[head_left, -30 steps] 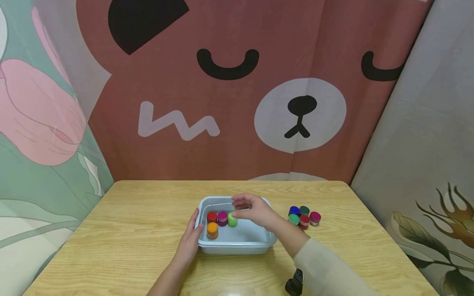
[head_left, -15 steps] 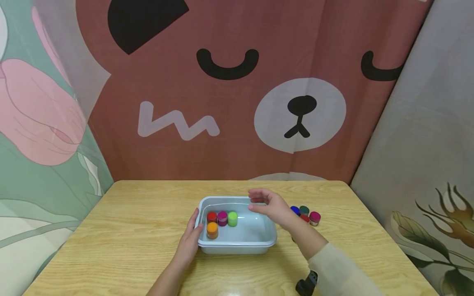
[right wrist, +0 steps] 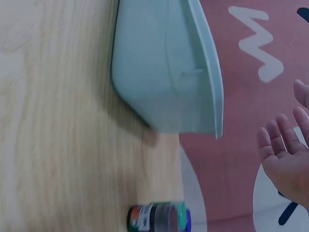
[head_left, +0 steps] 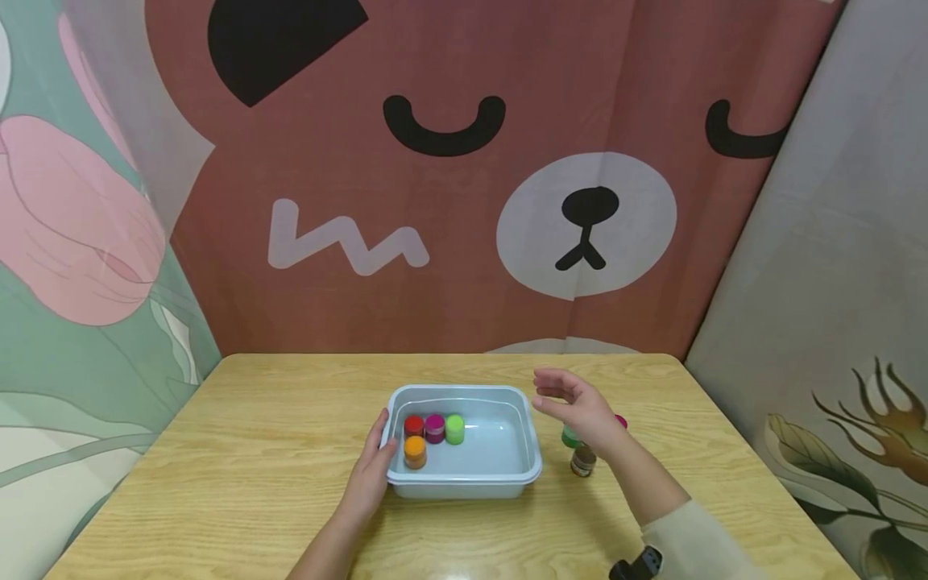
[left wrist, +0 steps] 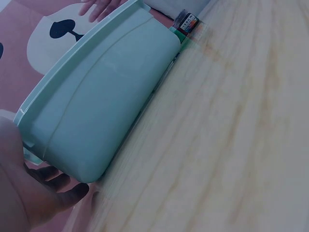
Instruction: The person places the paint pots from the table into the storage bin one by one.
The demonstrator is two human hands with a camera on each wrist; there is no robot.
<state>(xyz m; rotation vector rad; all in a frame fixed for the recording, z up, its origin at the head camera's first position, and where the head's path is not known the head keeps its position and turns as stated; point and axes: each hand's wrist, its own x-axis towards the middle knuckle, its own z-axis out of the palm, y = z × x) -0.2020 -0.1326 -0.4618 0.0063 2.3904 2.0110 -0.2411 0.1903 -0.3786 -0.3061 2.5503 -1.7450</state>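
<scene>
A pale blue plastic tub (head_left: 500, 477) stands on the table. My left hand (head_left: 372, 466) holds its left side, thumb at the rim; in the left wrist view its fingers (left wrist: 59, 181) bend by the tub's corner. Inside, at the left, sit small jars: a red one (head_left: 414, 427), a purple one (head_left: 435, 428), a light green one (head_left: 454, 429) and an orange one (head_left: 415, 452). My right hand (head_left: 580, 407) holds nothing, its fingers loosely bent, above the jars right of the tub. It partly hides them; a green jar (head_left: 570, 436) and a brownish jar (head_left: 582, 461) show.
The wooden table (head_left: 290, 451) extends around the tub. A curtain with a bear face (head_left: 464, 209) hangs behind the table's far edge. A black strapped device (head_left: 638, 564) is at my right sleeve. In the right wrist view, a labelled jar (right wrist: 153, 218) stands near the tub.
My right hand has moved away from the light green jar in the tub, rightward past the rim to above the outside jars. My left hand has stayed on the tub.
</scene>
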